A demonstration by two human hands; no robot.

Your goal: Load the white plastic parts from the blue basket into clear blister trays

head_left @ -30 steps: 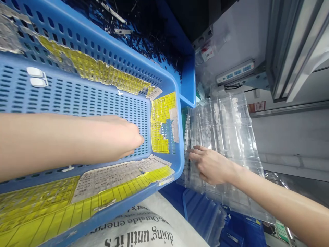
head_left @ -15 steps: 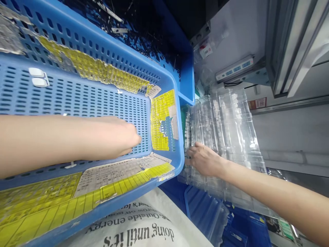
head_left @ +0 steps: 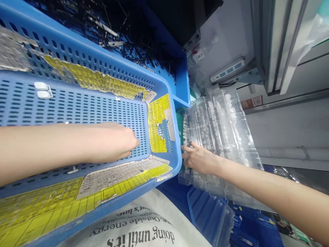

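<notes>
My left hand (head_left: 120,142) reaches into a blue perforated basket (head_left: 115,109), its fingers curled and turned away, so whatever they may hold is hidden. Two joined small white plastic parts (head_left: 43,90) lie on the basket floor, and a few other small white pieces are scattered there. To the right, my right hand (head_left: 200,158) is at the near edge of clear plastic compartment trays (head_left: 226,127). Its fingers are spread, with the tips by the rows of small white parts; nothing shows between them. Contact with the parts cannot be made out.
A blue bin (head_left: 151,58) of dark thin pieces stands behind the basket. A white power strip (head_left: 227,69) lies beyond the trays. Blue crates (head_left: 254,223) sit lower right. White printed cloth (head_left: 151,223) is close in front. Torn yellow labels (head_left: 158,120) cover the basket walls.
The view has shifted slightly. My right hand's fingers have spread apart and reach a little further left past the tray edge. My left hand stays curled in the basket.
</notes>
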